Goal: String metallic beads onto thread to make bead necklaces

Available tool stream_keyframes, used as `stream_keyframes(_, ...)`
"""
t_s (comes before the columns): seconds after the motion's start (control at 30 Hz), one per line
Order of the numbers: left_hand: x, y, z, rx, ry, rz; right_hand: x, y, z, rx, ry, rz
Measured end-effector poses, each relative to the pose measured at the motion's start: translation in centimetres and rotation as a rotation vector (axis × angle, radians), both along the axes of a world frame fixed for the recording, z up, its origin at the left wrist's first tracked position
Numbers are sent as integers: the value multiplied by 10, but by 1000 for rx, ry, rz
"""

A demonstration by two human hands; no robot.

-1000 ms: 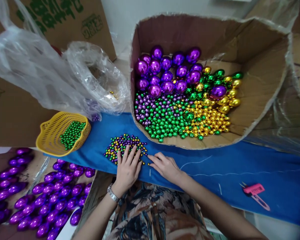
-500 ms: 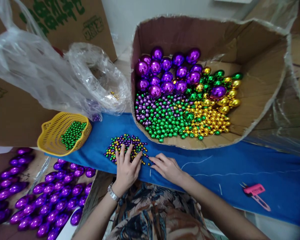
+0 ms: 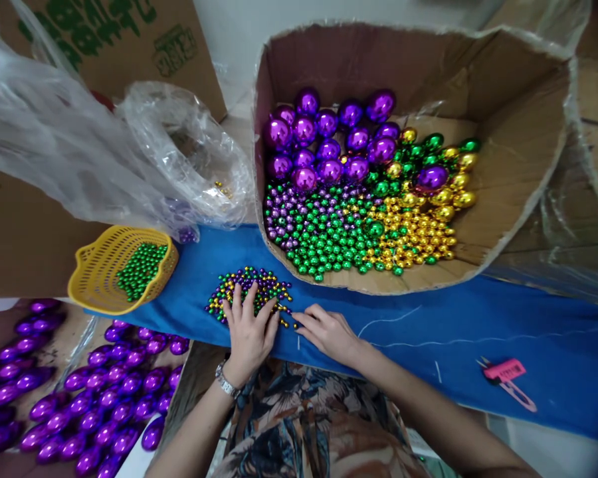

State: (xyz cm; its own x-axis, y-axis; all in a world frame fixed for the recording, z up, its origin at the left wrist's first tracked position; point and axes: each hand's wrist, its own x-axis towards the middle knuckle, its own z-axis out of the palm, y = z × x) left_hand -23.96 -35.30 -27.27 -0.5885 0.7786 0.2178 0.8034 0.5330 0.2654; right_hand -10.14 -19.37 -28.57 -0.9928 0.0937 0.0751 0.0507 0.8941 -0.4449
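My left hand (image 3: pixel 249 328) lies with fingers spread on a heap of small purple, green and gold beads (image 3: pixel 239 282), touching its near side. To the right of the heap, my right hand (image 3: pixel 329 334) has thumb and forefinger pinched together. What sits in that pinch is too small to make out. A few loose beads (image 3: pixel 285 323) lie between the two hands. White thread (image 3: pixel 453 344) emerges from beside my right wrist and runs rightward over the blue cloth (image 3: pixel 408 372).
Beyond my hands stands an open cardboard box (image 3: pixel 518 153) of purple, green and gold balls. A yellow basket (image 3: pixel 87 275) of green beads is at left, near a clear plastic bag (image 3: pixel 179 153). Purple ornaments (image 3: pixel 107 398) fill the lower left. Pink-handled snips (image 3: pixel 508 372) lie at right.
The whole view has shifted slightly. My left hand stays spread on the beads, and my right hand keeps its pinch beside the heap with little movement.
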Motion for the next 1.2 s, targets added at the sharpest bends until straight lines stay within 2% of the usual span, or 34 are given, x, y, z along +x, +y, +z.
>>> stream_keyframes(0.7, 1, 1, -3, 16, 2, 6, 2, -3, -1, 31, 18, -43)
stream_keyframes(0.93, 4, 1, -2, 17, 4, -21, -11, -7, -1, 125, 13, -63)
stream_keyframes(1.2, 3, -3, 2, 67, -11, -2, -4, -1, -9, 23, 97, -74)
